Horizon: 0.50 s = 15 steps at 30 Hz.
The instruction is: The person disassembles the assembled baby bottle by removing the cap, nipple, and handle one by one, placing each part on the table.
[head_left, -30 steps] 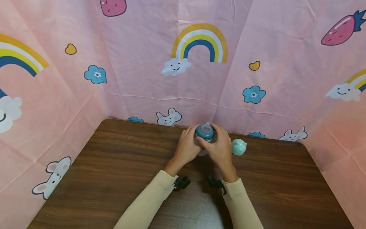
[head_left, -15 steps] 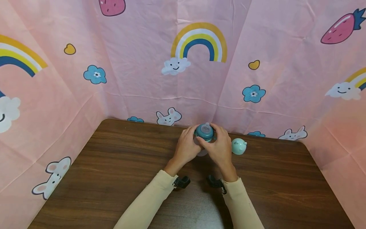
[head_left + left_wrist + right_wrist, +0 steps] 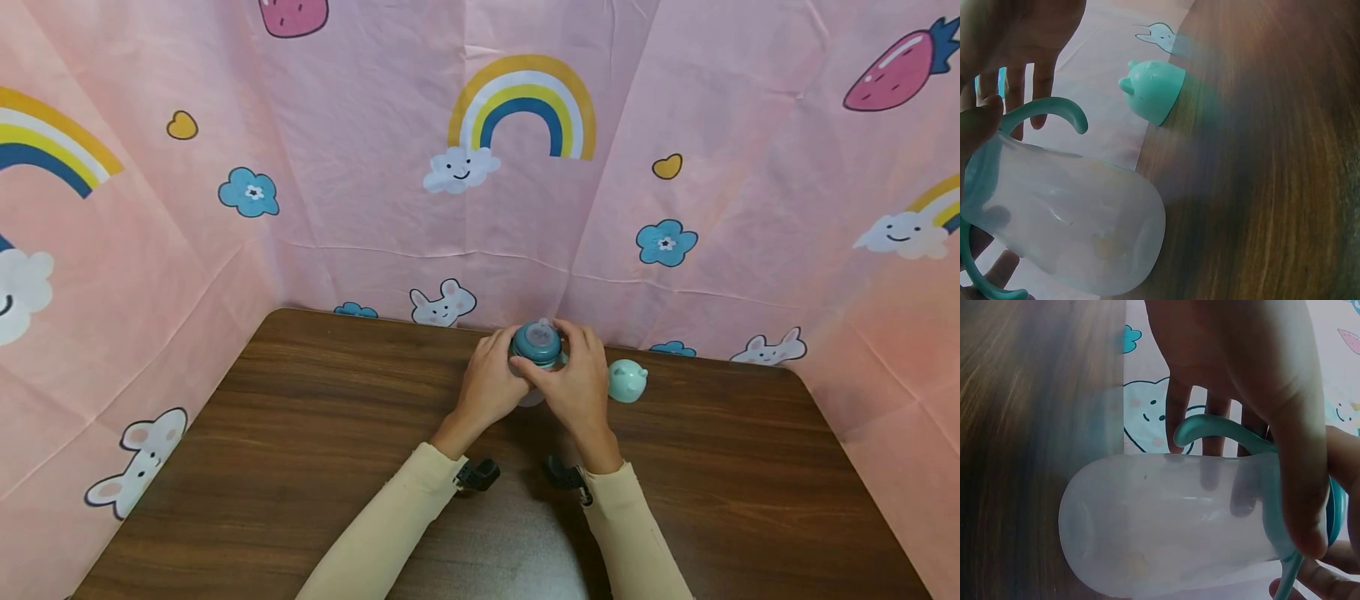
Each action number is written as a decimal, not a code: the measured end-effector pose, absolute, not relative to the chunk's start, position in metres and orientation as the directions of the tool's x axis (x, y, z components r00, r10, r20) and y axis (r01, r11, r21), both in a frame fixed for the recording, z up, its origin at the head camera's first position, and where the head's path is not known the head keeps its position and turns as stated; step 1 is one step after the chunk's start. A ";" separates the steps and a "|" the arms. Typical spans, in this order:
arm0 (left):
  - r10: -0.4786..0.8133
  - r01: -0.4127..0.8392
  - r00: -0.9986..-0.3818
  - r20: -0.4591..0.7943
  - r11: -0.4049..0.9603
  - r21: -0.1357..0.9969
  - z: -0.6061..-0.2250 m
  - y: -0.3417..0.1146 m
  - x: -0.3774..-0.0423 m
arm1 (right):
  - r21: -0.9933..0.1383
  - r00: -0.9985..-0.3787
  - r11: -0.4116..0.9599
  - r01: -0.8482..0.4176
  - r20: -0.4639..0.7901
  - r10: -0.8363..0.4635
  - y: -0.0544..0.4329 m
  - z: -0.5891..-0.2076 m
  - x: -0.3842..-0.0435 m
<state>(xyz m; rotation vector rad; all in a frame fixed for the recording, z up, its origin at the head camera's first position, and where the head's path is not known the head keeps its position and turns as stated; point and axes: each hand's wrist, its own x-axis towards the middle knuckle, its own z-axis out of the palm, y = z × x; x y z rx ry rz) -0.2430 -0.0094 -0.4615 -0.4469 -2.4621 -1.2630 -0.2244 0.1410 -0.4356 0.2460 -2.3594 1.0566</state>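
Both hands hold a baby bottle (image 3: 537,342) near the back of the table. It has a translucent body (image 3: 1166,519), two mint handles (image 3: 1054,111), a teal collar and a clear nipple on top. My left hand (image 3: 489,379) is wrapped around the bottle's left side below the collar. From the right, my right hand (image 3: 579,385) grips the bottle at the collar, its thumb lying across the front. The fingers reach behind the handles in both wrist views. Just right of the right hand, a mint animal-shaped cap (image 3: 627,381) with small ears sits on the table.
The dark wood table (image 3: 300,467) extends to both sides and toward me. A pink printed cloth (image 3: 360,150) hangs close behind its back edge and along the sides. Black straps (image 3: 477,476) circle both wrists.
The right thumb has slid slightly left across the front of the collar. Otherwise the hands, bottle and cap stay almost where they were; the head view has tilted a little.
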 end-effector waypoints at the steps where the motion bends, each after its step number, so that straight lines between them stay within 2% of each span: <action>1: 0.123 0.422 -0.894 0.432 0.556 0.716 -0.461 -0.009 -0.243 | -0.632 -0.835 0.680 -0.373 0.548 0.052 0.141 -0.436 -0.225; 15: 0.147 0.436 -0.891 0.430 0.544 0.717 -0.461 -0.010 -0.243 | -0.616 -0.810 0.677 -0.403 0.584 0.049 0.140 -0.437 -0.225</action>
